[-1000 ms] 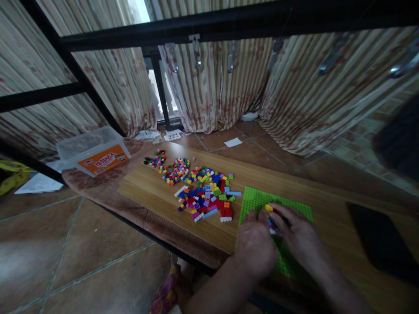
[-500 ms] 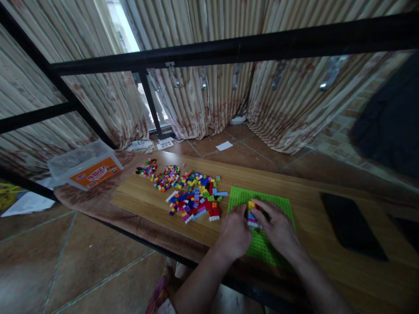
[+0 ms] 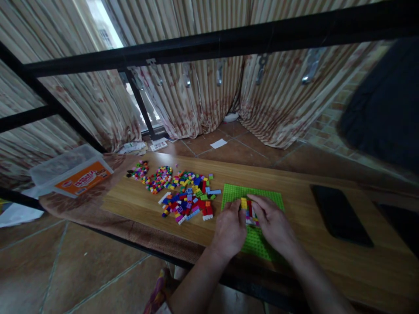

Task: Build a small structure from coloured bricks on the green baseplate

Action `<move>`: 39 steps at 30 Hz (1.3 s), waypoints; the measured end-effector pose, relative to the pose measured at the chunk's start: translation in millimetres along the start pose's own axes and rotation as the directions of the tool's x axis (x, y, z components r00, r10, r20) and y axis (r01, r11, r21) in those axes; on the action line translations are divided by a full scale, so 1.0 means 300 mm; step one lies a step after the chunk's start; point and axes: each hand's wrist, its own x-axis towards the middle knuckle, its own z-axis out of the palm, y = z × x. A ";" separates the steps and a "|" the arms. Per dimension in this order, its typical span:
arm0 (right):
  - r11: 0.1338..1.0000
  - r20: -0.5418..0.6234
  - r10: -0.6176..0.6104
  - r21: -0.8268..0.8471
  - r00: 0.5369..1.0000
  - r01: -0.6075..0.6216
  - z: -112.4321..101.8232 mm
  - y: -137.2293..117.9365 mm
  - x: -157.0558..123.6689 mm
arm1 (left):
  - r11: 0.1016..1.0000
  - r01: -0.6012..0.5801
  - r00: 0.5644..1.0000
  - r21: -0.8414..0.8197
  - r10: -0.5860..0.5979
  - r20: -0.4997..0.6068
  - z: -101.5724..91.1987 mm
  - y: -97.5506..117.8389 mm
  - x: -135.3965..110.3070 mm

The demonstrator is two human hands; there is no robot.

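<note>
Though under bricks (image 3: 189, 198), tabletop (image 3: 298, 207) near curtains (image 3: 203, 104).

Left hand (image 3: 229, 230) and right hand (image 3: 274, 223), both bare, with bare forearms (image 3: 203, 272). Near, left of the left forearm: patterned clothing (image 3: 157, 293), purple-red with yellow; pale fabric edge (image 3: 164, 308).

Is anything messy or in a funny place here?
A white sheet of paper lies loose on the tiled floor beyond the wooden board, an odd spot for paper. The colourful bricks are heaped on the board, and I see none spilled off it.
</note>
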 end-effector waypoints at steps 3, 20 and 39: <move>0.999 0.017 -0.038 -0.021 0.999 0.038 0.015 -0.004 0.001 | 1.000 -0.009 1.000 0.014 0.009 -0.019 0.004 0.005 0.000; 0.999 -0.035 0.024 0.038 0.999 -0.022 0.022 0.011 0.008 | 0.981 0.001 0.996 0.192 0.015 -0.085 -0.007 -0.011 0.022; 0.982 -0.294 0.179 0.116 0.939 -0.151 -0.100 0.034 0.034 | 0.770 -0.026 0.977 0.637 0.155 -0.148 -0.093 -0.150 0.201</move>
